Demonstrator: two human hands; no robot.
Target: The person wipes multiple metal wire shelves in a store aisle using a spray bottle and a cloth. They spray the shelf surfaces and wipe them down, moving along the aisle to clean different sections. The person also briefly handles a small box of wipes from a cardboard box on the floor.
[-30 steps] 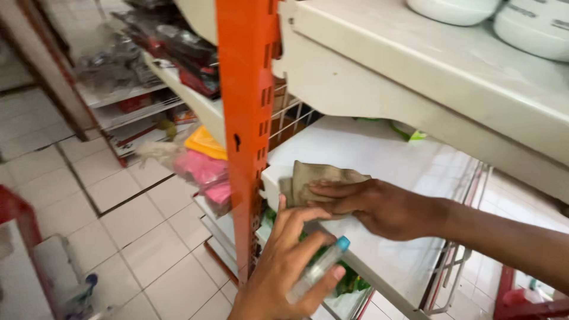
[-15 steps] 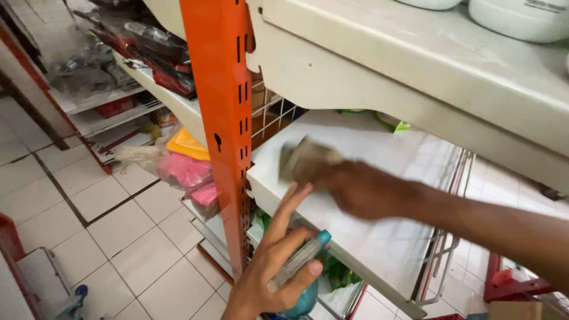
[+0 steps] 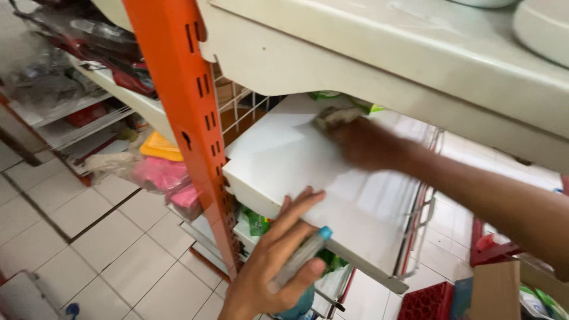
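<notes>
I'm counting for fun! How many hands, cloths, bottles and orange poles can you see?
Hands: 2, left hand and right hand
Cloths: 1, cloth under the right hand on the white shelf
Bottles: 1, spray bottle in the left hand
Orange poles: 1, orange upright
Total: 5

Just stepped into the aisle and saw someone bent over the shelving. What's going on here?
A person is working at a white shelf beside an orange upright. The right hand presses a brownish cloth flat against the shelf top, far back under the shelf above; it is blurred in the picture. The left hand holds a bottle with a blue cap while its fingertips rest on the shelf's front edge. Pink and yellow packets sit on a lower shelf nearby.
</notes>
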